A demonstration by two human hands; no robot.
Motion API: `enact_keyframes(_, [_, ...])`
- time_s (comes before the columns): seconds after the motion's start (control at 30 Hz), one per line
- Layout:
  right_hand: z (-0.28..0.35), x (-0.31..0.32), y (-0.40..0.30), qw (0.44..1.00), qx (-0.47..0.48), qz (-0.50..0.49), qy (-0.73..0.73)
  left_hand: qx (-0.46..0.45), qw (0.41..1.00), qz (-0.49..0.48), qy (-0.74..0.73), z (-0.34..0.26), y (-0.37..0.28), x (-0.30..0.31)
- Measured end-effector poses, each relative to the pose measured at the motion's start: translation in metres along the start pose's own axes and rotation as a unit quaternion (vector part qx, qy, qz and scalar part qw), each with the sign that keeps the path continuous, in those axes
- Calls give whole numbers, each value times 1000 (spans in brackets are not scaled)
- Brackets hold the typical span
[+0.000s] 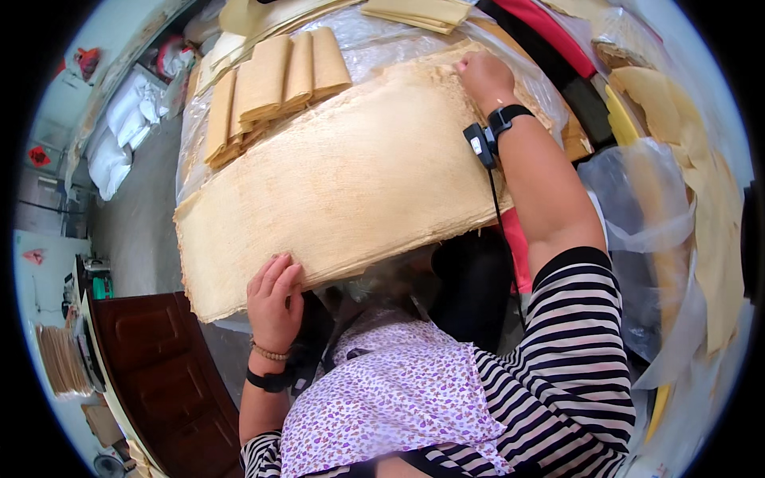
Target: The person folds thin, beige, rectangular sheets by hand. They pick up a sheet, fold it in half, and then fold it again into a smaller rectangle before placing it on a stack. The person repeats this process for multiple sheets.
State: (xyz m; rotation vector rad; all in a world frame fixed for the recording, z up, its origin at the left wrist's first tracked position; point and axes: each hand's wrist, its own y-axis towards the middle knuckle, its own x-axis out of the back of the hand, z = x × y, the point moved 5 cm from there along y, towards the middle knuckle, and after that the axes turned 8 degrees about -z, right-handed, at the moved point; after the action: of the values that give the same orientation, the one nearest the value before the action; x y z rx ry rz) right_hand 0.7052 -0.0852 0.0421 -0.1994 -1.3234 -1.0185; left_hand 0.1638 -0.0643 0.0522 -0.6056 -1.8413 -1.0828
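Observation:
A wide stack of thin, cream-tan fibrous sheets, perhaps tofu skin, lies slantwise across the table in front of me. My left hand rests at its near left edge, fingertips on the top sheet and thumb by the rim. At the far right end, my right hand has its fingers curled down onto the sheets' ragged corner; whether it pinches a sheet is hidden. Behind the stack sit several folded tan bundles, close against its far edge.
More folded sheets lie at the table's far side on clear plastic film. White sacks stand on the floor at left, with a dark brown wooden panel nearer me. Clear plastic bags are at right. A cable hangs from my right wrist device.

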Motion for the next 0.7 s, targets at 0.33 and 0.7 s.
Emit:
enact_keyframes(0.33, [-21,7,-21,905,-75,156,387,-1,1000,-6,12,-2,0,-4])
enact_keyframes(0.7, [-2,4,-1,971,42,18,234,12,1000,-4,8,-2,-3,-5])
